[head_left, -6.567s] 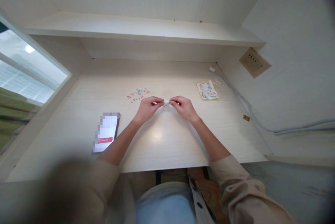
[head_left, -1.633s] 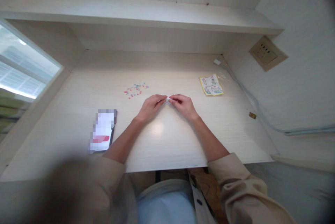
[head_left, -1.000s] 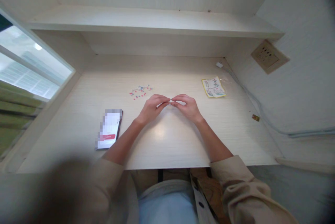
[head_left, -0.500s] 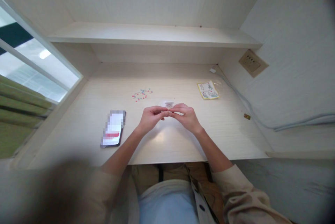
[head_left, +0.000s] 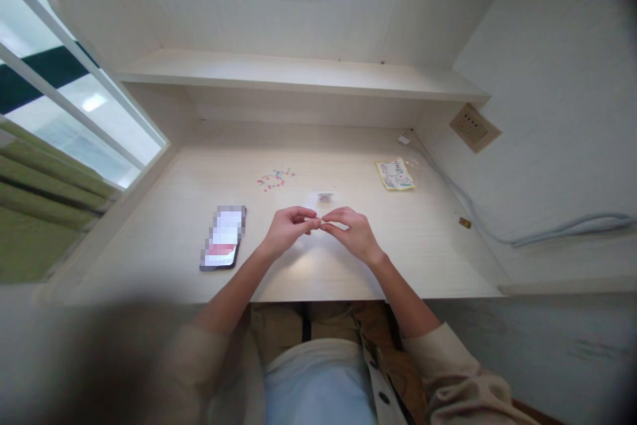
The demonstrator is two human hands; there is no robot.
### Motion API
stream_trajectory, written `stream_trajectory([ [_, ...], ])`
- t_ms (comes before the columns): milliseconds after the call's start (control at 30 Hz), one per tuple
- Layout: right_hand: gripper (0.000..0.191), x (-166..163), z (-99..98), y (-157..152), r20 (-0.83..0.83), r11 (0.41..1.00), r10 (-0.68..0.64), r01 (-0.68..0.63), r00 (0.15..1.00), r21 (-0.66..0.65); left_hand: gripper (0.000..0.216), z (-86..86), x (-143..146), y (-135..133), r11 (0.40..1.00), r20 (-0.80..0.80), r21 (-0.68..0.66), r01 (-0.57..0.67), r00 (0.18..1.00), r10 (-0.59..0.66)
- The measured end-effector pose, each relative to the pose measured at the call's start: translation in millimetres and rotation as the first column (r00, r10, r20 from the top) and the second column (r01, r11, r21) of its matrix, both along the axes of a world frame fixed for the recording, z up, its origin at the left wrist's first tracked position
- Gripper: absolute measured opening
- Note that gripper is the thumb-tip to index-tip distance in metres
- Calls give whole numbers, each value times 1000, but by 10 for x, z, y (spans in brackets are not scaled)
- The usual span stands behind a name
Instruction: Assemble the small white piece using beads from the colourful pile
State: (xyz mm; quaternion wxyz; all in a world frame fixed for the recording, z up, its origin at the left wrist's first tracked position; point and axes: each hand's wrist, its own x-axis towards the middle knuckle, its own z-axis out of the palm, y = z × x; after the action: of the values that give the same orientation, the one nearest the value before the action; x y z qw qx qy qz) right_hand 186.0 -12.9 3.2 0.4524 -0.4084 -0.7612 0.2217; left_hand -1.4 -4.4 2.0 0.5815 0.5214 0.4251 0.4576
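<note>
My left hand [head_left: 290,229] and my right hand [head_left: 352,231] meet over the middle of the desk, thumbs and forefingers pinched tip to tip. What sits between the fingertips is too small to name. Just beyond them lies a small clear packet with a dark print or contents [head_left: 325,197]. To the left of that, tiny pink and blue pieces [head_left: 275,179] are scattered on the wood. A phone [head_left: 223,237] with a lit, partly blurred screen rests left of my left forearm.
A printed card with a yellow border [head_left: 397,175] lies at the back right. Grey cables [head_left: 478,213] run along the right wall below a socket [head_left: 474,127]. A small brownish piece [head_left: 464,223] sits near them. A shelf [head_left: 298,73] spans the back above the desk [head_left: 308,279].
The whole view has shifted slightly as my head moved. My fingertips are a little further apart, with the hands in nearly the same place over the desk.
</note>
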Motion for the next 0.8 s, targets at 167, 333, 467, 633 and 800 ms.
stream_trajectory([
  [167, 10, -15, -24, -7, 20, 1000, 20, -21, 1000, 12, 32, -20, -28, -17, 999, -3, -35, 21, 1000, -21],
  [333, 10, -30, -63, -21, 35, 1000, 18, -19, 999, 7, 32, -62, -57, -31, 996, 23, -82, 40, 999, -38],
  [467, 11, -40, -87, -17, 29, 1000, 27, -28, 999, 10, 31, -93, -73, -21, 994, 43, -102, 43, 998, -38],
  [633, 9, -44, -99, -15, 17, 998, 62, -62, 998, 5, 31, -86, -94, -21, 992, 20, -107, 60, 998, -58],
  [800, 9, -36, -121, -35, 11, 998, 60, -60, 998, -5, 28, -28, -107, -45, 988, -12, -116, 102, 994, -104],
])
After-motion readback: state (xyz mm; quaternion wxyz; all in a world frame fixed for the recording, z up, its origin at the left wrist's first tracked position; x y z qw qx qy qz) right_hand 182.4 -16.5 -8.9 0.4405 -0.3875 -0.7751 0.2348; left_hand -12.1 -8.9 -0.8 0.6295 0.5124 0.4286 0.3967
